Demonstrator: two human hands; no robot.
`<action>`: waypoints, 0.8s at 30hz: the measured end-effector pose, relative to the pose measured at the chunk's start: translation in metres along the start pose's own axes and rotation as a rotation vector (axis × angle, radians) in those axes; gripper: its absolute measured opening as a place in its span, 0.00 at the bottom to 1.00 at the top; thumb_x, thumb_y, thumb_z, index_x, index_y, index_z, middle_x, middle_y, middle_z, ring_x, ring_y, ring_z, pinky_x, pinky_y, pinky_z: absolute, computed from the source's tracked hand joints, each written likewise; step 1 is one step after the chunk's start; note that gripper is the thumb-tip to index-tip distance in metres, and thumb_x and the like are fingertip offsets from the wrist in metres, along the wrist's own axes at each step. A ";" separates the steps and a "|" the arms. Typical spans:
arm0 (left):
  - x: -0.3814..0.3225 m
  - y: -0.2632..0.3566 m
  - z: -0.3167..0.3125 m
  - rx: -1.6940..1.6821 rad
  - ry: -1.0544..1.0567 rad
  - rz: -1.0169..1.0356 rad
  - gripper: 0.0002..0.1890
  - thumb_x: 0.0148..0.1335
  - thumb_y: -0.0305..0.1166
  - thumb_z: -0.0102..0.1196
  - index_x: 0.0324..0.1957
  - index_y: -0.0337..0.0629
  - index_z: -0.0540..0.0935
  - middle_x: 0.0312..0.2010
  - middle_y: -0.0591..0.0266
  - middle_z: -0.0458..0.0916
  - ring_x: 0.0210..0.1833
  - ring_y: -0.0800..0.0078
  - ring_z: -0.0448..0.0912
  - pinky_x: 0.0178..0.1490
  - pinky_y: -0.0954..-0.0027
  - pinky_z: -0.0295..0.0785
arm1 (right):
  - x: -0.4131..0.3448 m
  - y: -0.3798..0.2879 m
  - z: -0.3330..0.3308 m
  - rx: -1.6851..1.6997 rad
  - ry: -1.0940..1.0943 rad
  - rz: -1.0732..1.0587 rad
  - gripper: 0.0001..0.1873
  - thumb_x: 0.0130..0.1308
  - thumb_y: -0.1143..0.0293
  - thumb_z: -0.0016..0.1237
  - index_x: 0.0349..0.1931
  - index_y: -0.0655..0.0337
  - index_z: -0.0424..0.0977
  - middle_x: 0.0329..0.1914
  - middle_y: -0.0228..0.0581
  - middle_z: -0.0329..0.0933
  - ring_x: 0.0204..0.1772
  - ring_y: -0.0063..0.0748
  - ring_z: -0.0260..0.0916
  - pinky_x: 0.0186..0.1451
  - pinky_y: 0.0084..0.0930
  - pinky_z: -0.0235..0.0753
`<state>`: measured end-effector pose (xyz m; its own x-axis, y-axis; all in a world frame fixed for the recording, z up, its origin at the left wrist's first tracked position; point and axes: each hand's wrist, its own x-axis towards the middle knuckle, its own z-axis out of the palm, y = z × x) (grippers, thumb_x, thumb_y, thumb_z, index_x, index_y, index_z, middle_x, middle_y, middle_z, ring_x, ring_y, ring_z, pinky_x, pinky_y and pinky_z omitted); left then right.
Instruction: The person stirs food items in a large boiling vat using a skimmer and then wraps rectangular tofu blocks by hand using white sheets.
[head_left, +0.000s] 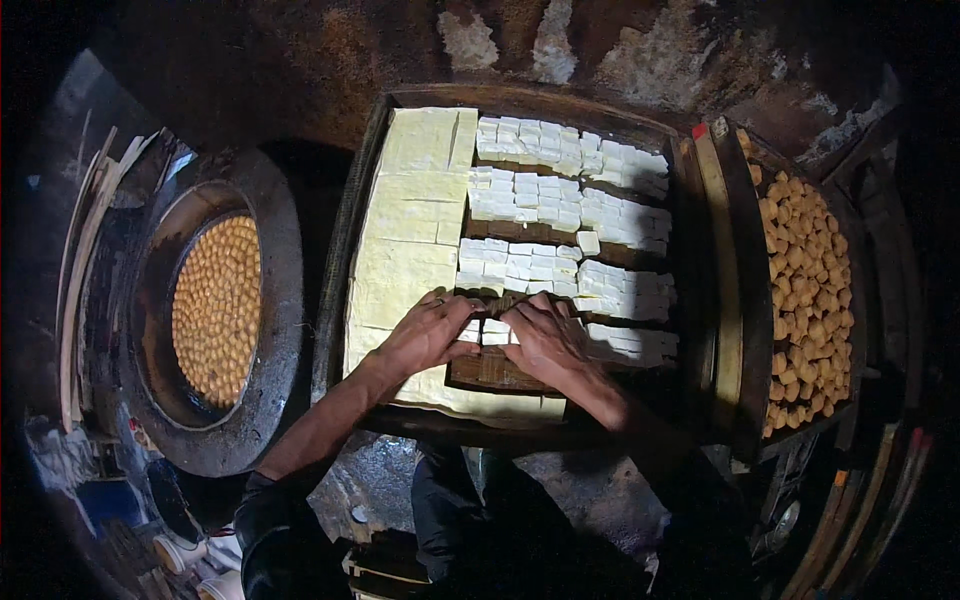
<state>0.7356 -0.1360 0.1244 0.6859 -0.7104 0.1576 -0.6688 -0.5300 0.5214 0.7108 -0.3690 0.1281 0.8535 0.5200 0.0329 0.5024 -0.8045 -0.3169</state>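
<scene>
In a wooden tray, my left hand and my right hand bracket a short row of white tofu cubes. Each hand has its fingers on the far side and its thumb on the near side, gripping the row's ends. Beyond them, cut cubes stand in several rows, with dark gaps of wood between. One single cube sits apart in a gap. Pale yellow tofu slabs, some scored with cuts, cover the tray's left side. My hands partly hide the cubes beneath them.
At left, a round dark-rimmed pan holds many small golden pieces in liquid. Browned tofu cubes fill a container on the right, beside a wooden bar. White buckets stand at lower left; wooden sticks lean at far left.
</scene>
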 end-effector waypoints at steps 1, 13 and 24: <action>0.000 0.000 0.000 -0.021 0.006 0.001 0.32 0.53 0.41 0.67 0.56 0.36 0.70 0.42 0.48 0.78 0.50 0.48 0.75 0.58 0.52 0.66 | 0.000 0.001 0.003 0.015 0.020 -0.015 0.24 0.50 0.61 0.64 0.48 0.58 0.75 0.48 0.35 0.75 0.54 0.38 0.66 0.51 0.41 0.63; 0.014 0.015 0.014 0.190 0.014 0.064 0.34 0.59 0.51 0.59 0.60 0.39 0.70 0.52 0.50 0.74 0.57 0.55 0.71 0.62 0.55 0.62 | -0.028 0.029 -0.046 -0.045 -0.043 -0.068 0.36 0.46 0.61 0.67 0.57 0.63 0.68 0.47 0.42 0.72 0.56 0.44 0.64 0.60 0.42 0.64; 0.036 0.026 0.042 0.335 -0.028 0.091 0.26 0.64 0.55 0.50 0.48 0.40 0.76 0.45 0.54 0.77 0.51 0.58 0.76 0.50 0.59 0.75 | -0.035 0.050 -0.033 -0.210 0.024 -0.135 0.22 0.50 0.68 0.58 0.45 0.67 0.72 0.37 0.42 0.71 0.47 0.42 0.70 0.51 0.33 0.74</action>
<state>0.7312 -0.1951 0.1079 0.6142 -0.7717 0.1651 -0.7870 -0.5832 0.2014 0.7109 -0.4369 0.1420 0.7788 0.6214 0.0853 0.6272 -0.7719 -0.1040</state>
